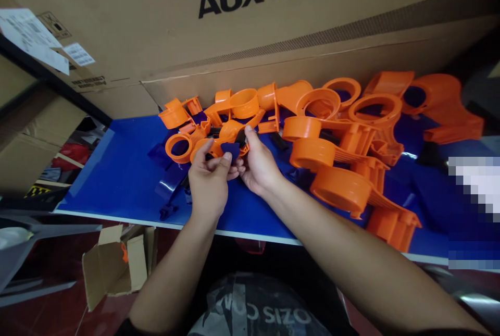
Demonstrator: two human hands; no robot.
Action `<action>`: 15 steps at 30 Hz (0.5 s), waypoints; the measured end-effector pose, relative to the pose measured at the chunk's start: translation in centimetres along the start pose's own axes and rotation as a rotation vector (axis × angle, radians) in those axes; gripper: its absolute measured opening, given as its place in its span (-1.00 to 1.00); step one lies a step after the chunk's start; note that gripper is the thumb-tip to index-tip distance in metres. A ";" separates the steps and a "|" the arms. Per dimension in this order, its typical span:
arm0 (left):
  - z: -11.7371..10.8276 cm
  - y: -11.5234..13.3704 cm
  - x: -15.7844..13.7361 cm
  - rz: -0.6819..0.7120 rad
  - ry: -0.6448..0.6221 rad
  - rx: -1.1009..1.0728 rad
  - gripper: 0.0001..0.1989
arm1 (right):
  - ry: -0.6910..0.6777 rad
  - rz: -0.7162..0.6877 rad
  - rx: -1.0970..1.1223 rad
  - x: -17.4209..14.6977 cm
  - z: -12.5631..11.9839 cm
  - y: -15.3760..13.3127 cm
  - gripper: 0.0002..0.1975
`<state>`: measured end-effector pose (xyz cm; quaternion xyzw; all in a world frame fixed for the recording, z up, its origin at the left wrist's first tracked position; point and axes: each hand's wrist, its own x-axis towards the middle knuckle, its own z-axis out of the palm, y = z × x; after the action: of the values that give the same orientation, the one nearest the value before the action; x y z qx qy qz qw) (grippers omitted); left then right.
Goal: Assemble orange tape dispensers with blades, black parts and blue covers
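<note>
My left hand (209,177) is closed, thumb and fingers pinching a small dark blue plastic piece (230,149) with a jagged edge. Right beside it, my right hand (261,165) is closed around the end of an orange tape dispenser (231,130), its thumb up by a black part (242,139). The fingertips of both hands meet below the blue piece. My fingers hide part of the held end, and other orange parts lie close behind it. An orange ring (178,147) lies just left of my left hand.
Several more orange tape dispensers (349,193) are heaped along the back and right of the blue tabletop (128,169). Dark blue pieces (167,212) lie near the front edge. A large cardboard box (175,44) stands behind; an open carton (107,273) is on the floor at left.
</note>
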<state>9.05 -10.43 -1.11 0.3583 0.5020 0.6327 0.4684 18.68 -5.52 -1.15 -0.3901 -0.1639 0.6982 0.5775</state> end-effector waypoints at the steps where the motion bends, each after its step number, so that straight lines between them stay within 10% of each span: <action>1: 0.0 0.0 0.0 0.018 -0.004 0.012 -0.31 | -0.001 -0.002 0.003 0.0 0.0 0.0 -0.54; 15: 0.0 -0.2 -0.3 0.135 -0.034 0.157 -0.52 | 0.029 -0.032 0.001 -0.1 0.2 0.0 -0.59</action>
<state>9.17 -10.70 -1.32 0.4376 0.5170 0.6152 0.4034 18.52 -5.60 -0.96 -0.3972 -0.1615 0.6834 0.5909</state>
